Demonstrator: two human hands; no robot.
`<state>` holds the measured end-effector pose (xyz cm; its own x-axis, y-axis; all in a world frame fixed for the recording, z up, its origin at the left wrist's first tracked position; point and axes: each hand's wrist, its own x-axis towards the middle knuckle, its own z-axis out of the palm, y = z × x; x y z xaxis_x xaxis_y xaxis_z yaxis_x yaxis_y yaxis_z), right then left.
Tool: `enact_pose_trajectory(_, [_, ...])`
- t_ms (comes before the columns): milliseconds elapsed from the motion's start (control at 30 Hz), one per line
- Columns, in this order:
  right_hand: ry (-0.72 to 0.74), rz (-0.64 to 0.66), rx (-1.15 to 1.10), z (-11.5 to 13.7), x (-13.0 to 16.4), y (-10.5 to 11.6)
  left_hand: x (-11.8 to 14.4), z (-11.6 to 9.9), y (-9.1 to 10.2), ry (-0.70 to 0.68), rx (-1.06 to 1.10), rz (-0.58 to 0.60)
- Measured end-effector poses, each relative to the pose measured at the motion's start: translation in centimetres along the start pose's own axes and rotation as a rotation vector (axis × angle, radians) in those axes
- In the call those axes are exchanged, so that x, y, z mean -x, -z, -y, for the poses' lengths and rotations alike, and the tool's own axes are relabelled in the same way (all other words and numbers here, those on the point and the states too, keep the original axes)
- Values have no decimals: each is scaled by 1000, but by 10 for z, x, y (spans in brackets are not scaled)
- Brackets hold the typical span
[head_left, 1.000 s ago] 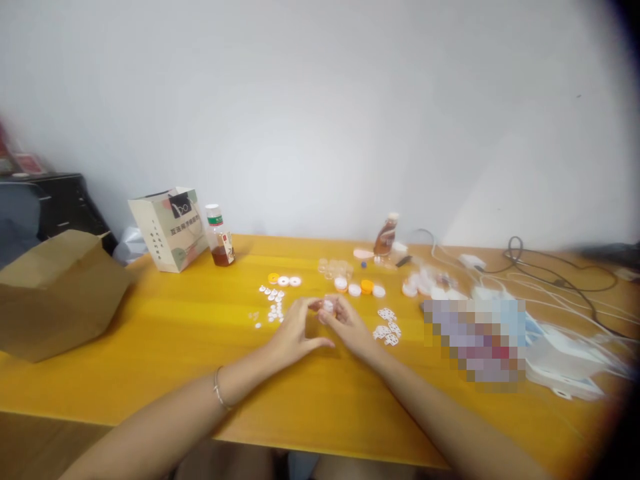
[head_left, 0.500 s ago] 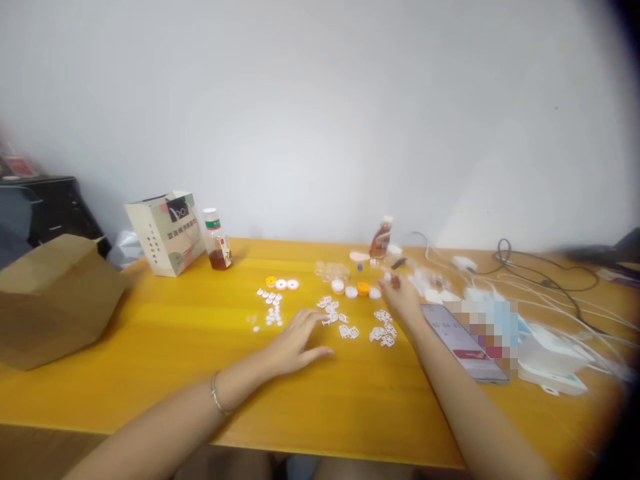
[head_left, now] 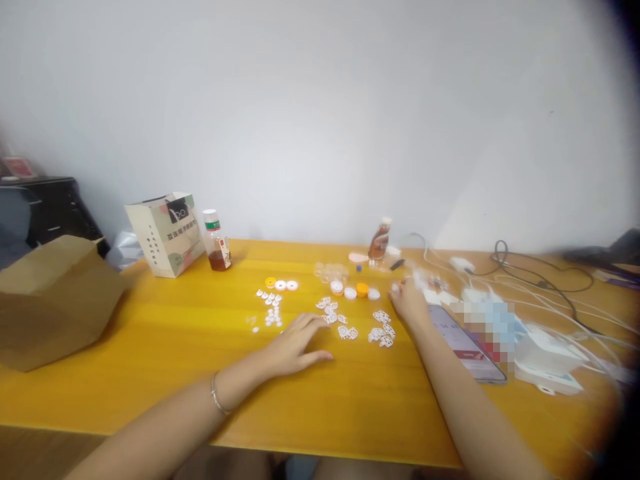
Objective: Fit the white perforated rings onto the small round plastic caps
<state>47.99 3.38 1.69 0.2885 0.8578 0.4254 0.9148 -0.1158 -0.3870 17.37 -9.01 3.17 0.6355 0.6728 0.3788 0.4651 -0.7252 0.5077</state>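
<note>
My left hand [head_left: 299, 343] rests palm down on the table, thumb and fingers apart, with nothing in it. Its fingertips are beside a loose group of white openwork pieces [head_left: 331, 309]. My right hand [head_left: 411, 305] is farther right, reaching past more white openwork pieces [head_left: 382, 333]. Its fingers are curled together near some clear plastic [head_left: 423, 277]; what they hold, if anything, is too small and blurred to name. Between the hands, toward the back, a row of round parts includes white discs [head_left: 350, 293] and an orange disc [head_left: 361, 290].
On the left are small white parts [head_left: 273, 316], white rings [head_left: 291, 285], a bottle [head_left: 218, 247], a paper gift bag [head_left: 175, 240] and a brown paper bag [head_left: 55, 300]. Another bottle [head_left: 379, 241] leans at the back. A phone [head_left: 467, 347], white box [head_left: 550, 360] and tangled cables [head_left: 540, 283] occupy the right.
My right hand has moved slightly right, away from the row of round parts and toward the clear plastic. My left hand has stayed in place.
</note>
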Motion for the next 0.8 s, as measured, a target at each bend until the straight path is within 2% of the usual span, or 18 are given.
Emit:
enact_pose_trajectory(233, [8, -97, 141, -1, -1, 7, 1, 0, 1, -11, -22, 21])
enact_pose_trajectory(433, [-69, 4, 170, -2, -1, 10, 2, 1, 1, -19, -43, 34])
enact_pose_trajectory(700, [-42, 35, 192, 8, 4, 7, 1, 1, 1, -41, -116, 22])
enact_pose_trajectory(800, [-25, 17, 201, 10, 5, 7, -1, 10, 3, -37, -193, -10])
